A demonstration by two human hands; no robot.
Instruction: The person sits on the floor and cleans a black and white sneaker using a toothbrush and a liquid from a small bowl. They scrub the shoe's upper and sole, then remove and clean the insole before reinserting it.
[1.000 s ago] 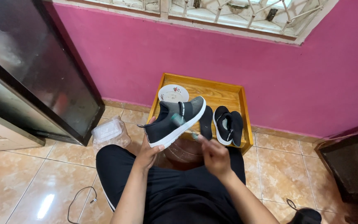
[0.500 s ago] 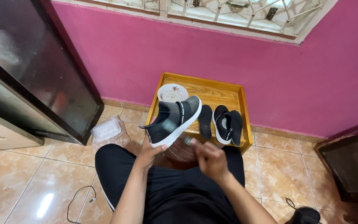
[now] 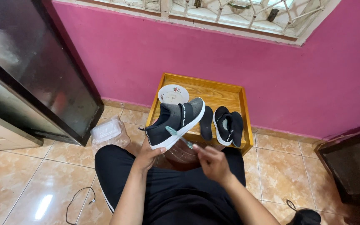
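toothbrush now against shoe

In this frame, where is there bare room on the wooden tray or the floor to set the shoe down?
On the wooden tray, bare slats lie along the back, between the white bowl and the right rim. Its front is crowded: the other shoe and two insoles. Bare floor tiles lie right of the tray; on the left, a plastic container sits close.
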